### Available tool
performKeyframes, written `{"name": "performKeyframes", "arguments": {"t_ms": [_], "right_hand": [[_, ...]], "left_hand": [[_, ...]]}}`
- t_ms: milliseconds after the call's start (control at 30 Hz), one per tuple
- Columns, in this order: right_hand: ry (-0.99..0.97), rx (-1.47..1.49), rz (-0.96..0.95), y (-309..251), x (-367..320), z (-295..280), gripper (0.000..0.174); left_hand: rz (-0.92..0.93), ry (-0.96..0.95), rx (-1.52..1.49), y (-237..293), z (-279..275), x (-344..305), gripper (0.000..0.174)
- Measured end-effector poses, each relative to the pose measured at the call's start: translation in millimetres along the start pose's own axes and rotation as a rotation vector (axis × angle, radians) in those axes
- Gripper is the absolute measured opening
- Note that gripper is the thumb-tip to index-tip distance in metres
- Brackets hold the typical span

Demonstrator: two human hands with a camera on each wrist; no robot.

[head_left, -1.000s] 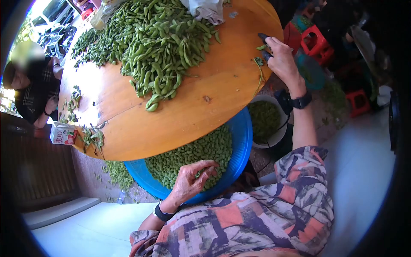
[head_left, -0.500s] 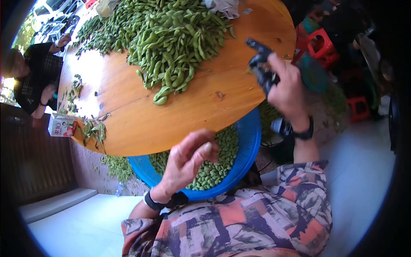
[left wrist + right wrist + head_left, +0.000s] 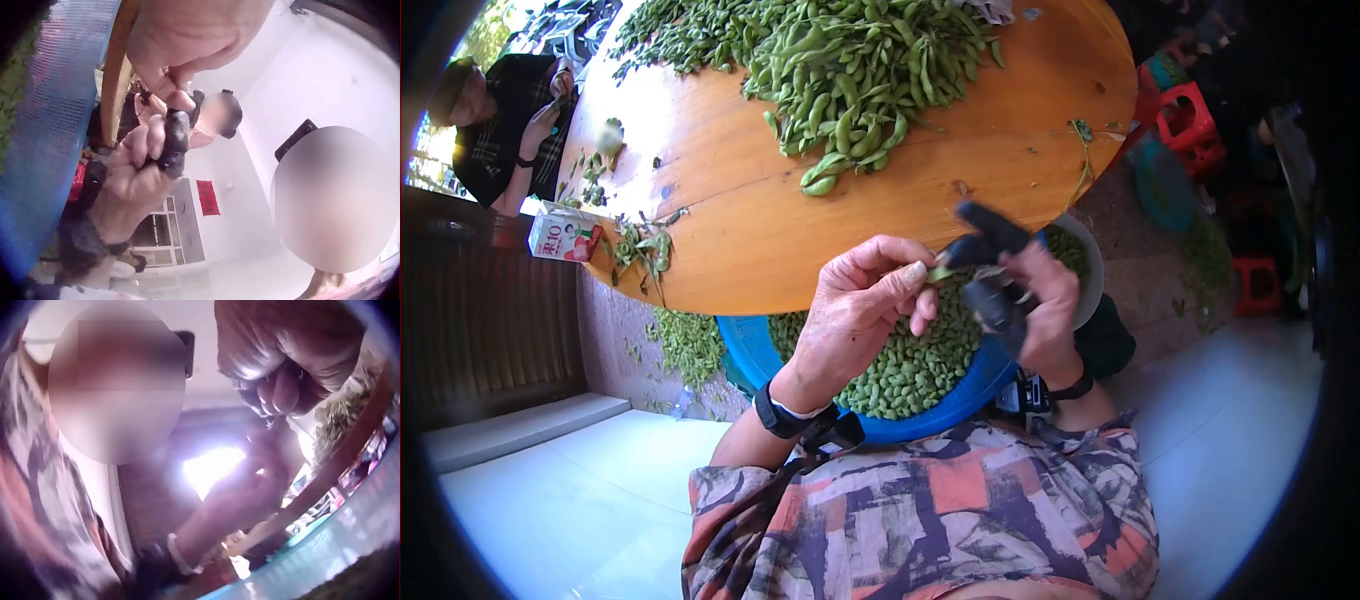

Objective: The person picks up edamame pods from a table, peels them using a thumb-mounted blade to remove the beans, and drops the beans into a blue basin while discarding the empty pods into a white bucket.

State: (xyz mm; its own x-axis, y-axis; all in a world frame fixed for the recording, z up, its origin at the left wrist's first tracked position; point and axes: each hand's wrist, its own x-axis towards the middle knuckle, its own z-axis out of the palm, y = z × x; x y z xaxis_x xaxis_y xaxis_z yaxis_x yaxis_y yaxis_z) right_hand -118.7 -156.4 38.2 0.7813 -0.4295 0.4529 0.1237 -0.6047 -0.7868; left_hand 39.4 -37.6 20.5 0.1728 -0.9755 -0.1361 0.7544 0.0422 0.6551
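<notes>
In the head view my left hand (image 3: 852, 312) pinches a small green bean pod (image 3: 940, 272) between thumb and fingertips, over a blue basin (image 3: 1000, 376) of shelled green beans (image 3: 900, 378). My right hand (image 3: 1045, 305), blurred, wears black coverings on several fingers. Its covered fingertips hold the pod's other end. The left wrist view has the two hands meeting fingertip to fingertip, the right one's bare fingers (image 3: 150, 139) curled; most of the pod is hidden there. Ahead, a large heap of whole pods (image 3: 855, 85) lies on the wooden table (image 3: 730, 230).
A drink carton (image 3: 563, 235) and pod scraps (image 3: 640, 252) sit at the table's left edge. A pale bucket (image 3: 1090, 262) stands right of the basin, with red stools (image 3: 1192, 128) farther off. Another person (image 3: 510, 125) sits across at the left.
My right hand has come from the table's right edge, down and left, to the left hand. The left hand has risen from the basin and now pinches a pod. The camera view has shifted.
</notes>
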Motion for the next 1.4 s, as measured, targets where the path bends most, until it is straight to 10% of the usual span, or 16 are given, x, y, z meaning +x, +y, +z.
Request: {"name": "performKeyframes", "arguments": {"t_ms": [67,267,567,1067,1300,1400], "right_hand": [[0.29,0.829,0.358,-2.3,-2.3,0.5,0.069],[0.088,0.777,0.642,-9.5,-11.7,-0.6,0.047],[0.018,0.3,0.464,-17.4,-19.5,8.1,0.037],[-0.077,0.445,0.436,-6.3,-31.6,3.1,0.028],[-0.076,0.8,0.656,0.1,-49.4,11.4,0.026],[-0.046,0.513,0.679,-12.0,-49.2,14.4,0.022]], "left_hand": [[0.062,0.046,0.082,-2.0,2.1,1.2,0.012],[0.173,0.155,0.251,-16.2,9.6,-5.0,0.009],[0.125,0.168,0.315,-27.1,8.8,-16.8,0.013],[0.032,0.174,0.307,-35.9,9.4,-30.6,0.008],[-0.141,0.153,-0.186,-54.2,-0.4,-33.0,0.012],[0.044,0.286,0.634,-50.9,3.4,-37.8,0.011]]}}
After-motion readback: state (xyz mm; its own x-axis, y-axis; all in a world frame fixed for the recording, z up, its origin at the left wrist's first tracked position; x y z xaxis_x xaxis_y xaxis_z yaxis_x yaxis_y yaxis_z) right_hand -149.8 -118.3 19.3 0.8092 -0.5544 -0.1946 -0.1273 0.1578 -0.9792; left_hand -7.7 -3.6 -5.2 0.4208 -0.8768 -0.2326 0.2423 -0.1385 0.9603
